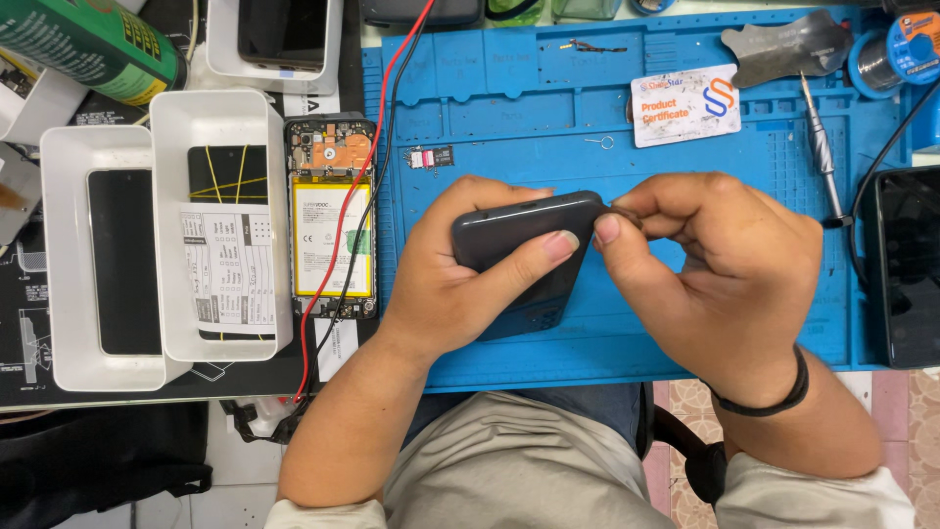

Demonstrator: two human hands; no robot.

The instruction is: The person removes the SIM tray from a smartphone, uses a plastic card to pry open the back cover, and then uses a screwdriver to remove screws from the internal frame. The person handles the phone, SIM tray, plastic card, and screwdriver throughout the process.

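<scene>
My left hand (455, 284) grips a dark smartphone (519, 235) held on edge above a blue work mat (548, 118), thumb laid along its side. My right hand (715, 274) pinches at the phone's upper right corner with thumb and forefinger; whatever is between those fingertips is too small to make out. A black band sits on my right wrist. A small card tray and a bent pin lie on the mat just beyond the phone.
An opened phone (333, 216) with its yellow battery showing lies left of the mat, red and black wires (367, 167) across it. White trays (98, 255) hold other phones. A screwdriver (821, 147), a card (685, 103), a solder spool (906, 49) and another dark phone (906, 264) sit right.
</scene>
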